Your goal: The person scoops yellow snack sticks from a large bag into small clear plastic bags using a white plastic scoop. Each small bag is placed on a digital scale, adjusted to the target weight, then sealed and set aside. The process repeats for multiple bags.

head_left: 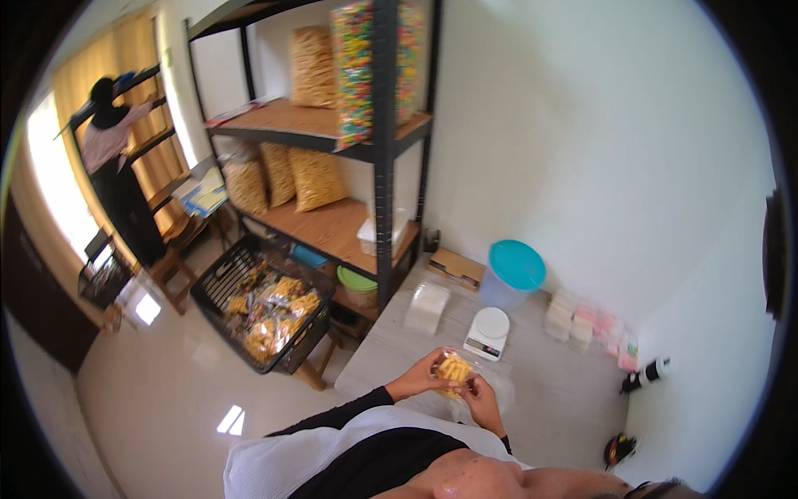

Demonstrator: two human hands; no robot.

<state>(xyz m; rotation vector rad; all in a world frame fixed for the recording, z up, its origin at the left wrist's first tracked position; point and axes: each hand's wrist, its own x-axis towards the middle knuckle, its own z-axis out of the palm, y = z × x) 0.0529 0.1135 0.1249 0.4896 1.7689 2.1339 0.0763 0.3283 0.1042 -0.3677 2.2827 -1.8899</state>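
Observation:
Between my two hands is a small clear plastic bag of yellow stick-shaped snacks (455,370), held up over the near edge of the grey table (544,395). My left hand (421,377) is closed on the bag's left side. My right hand (482,404) grips its lower right side with bent fingers. Just beyond the bag stands a white kitchen scale (490,326) with nothing on its round pan. Left of the scale lies a stack of clear plastic bags (427,308). Some clear plastic (497,395) lies on the tabletop beside my right hand.
A tub with a turquoise lid (517,259) and a cardboard box (456,268) stand by the wall; pink and white packs (582,320) lie farther right. Left are a black crate (218,291) of filled snack bags and a shelf (287,223) with large snack sacks. Another person (116,158) stands far left.

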